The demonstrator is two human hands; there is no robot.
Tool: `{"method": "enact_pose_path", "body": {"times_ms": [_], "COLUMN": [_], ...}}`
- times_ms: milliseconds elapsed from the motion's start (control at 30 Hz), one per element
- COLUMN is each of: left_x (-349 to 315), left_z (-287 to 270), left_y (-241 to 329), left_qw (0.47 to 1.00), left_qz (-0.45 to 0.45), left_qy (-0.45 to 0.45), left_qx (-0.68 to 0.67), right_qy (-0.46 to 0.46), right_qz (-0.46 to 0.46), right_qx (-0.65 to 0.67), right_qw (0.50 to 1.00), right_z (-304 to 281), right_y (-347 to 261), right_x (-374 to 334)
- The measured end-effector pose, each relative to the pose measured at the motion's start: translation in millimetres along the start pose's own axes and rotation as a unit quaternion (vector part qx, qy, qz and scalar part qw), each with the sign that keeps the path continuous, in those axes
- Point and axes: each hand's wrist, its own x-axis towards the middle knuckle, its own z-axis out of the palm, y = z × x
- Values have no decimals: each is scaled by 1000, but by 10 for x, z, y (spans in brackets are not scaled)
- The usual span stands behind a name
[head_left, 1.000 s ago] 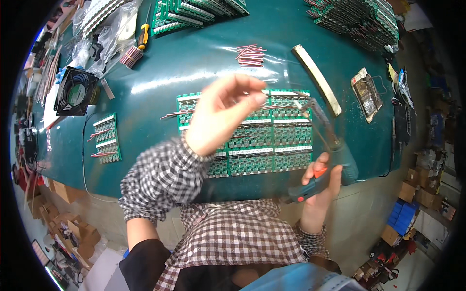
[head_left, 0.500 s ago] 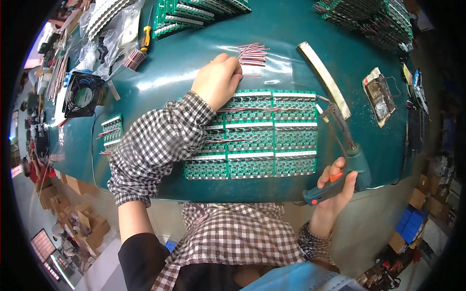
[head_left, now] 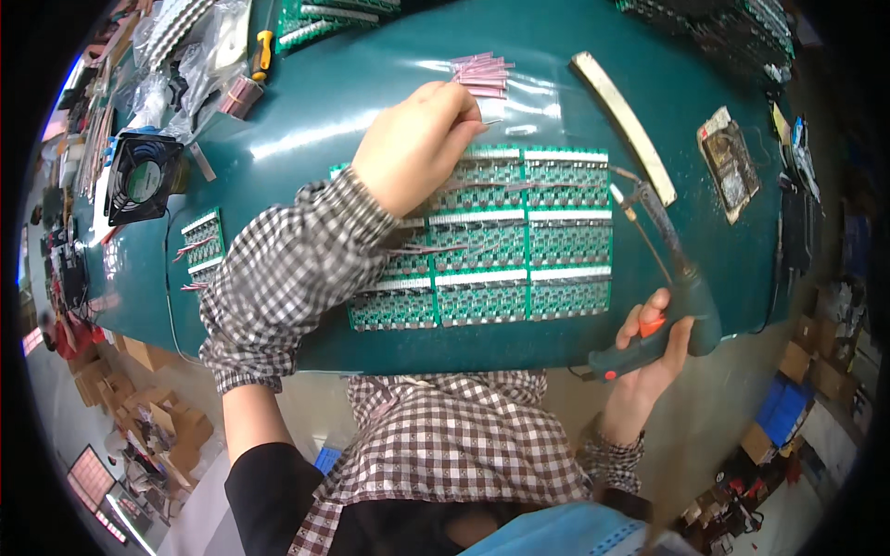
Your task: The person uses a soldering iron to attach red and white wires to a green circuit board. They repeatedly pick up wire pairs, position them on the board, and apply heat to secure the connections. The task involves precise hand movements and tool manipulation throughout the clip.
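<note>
My left hand (head_left: 417, 146) is closed in a pinch above the far edge of the green circuit boards (head_left: 477, 232). A thin wire (head_left: 493, 121) pokes out past its fingertips. Just beyond lies a small heap of short reddish wires (head_left: 482, 79). The boards form a block in rows with white strips, and a few loose wires lie across them; my left sleeve hides their left part. My right hand (head_left: 654, 357) grips a dark green soldering gun (head_left: 695, 310) with an orange trigger. Its metal tip and feed tube point toward the boards' right edge, apart from them.
A pale curved bar (head_left: 626, 125) lies beyond the soldering gun, and a dirty tray (head_left: 730, 167) sits further right. At left stand a black fan (head_left: 146, 181) and a small board (head_left: 202, 246). A yellow-handled screwdriver (head_left: 262, 56) and stacked boards (head_left: 334, 18) are at the back.
The view has shifted a little, so the stacks at the back show less. My left hand has moved slightly right, with a wire end now at its fingertips. My right hand keeps the soldering gun.
</note>
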Motion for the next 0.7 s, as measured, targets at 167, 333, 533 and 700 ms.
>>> {"method": "enact_pose_path", "body": {"times_ms": [167,333,533,700], "left_x": [-518,-716,-838,-905], "left_z": [24,221,126,-77], "left_y": [580,830,760,470], "left_qw": [959,962,896,941], "left_qz": [-69,12,-195,-194], "left_qy": [-3,44,-74,-68], "left_qx": [-275,-268,-391,-269], "right_qy": [-8,-17,-24,-24], "right_qz": [-18,-20,-22,-37], "right_qx": [-19,-94,-119,-131], "right_qw": [1000,995,992,990], "right_z": [164,571,475,172], "right_y": [18,76,99,-29], "right_x": [25,57,5,-140]}}
